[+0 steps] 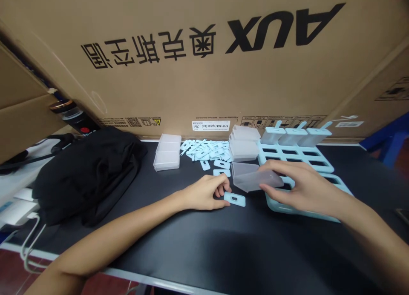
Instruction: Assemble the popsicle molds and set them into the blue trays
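Note:
My left hand (209, 193) pinches the left end of a light blue popsicle mold lid (239, 200), a flat rounded rectangle with a dark slot in its middle. To the right, my right hand (300, 188) grips a translucent popsicle mold cup (271, 179), tilted on its side with its wider end toward the left. Another translucent cup (240, 168) shows just behind it. Beyond the left hand lies a loose pile of light blue lids and sticks (207, 150). Under and beside the right hand are light blue mold trays (277, 205) with rectangular openings, partly hidden.
Three cups with lids and stick handles (295, 137) stand in the back tray. More cups are stacked left (168, 152) and right (245, 146) of the pile. A large cardboard box (159, 86) walls off the back. A black bag (86, 171) and a bottle (76, 118) sit at left.

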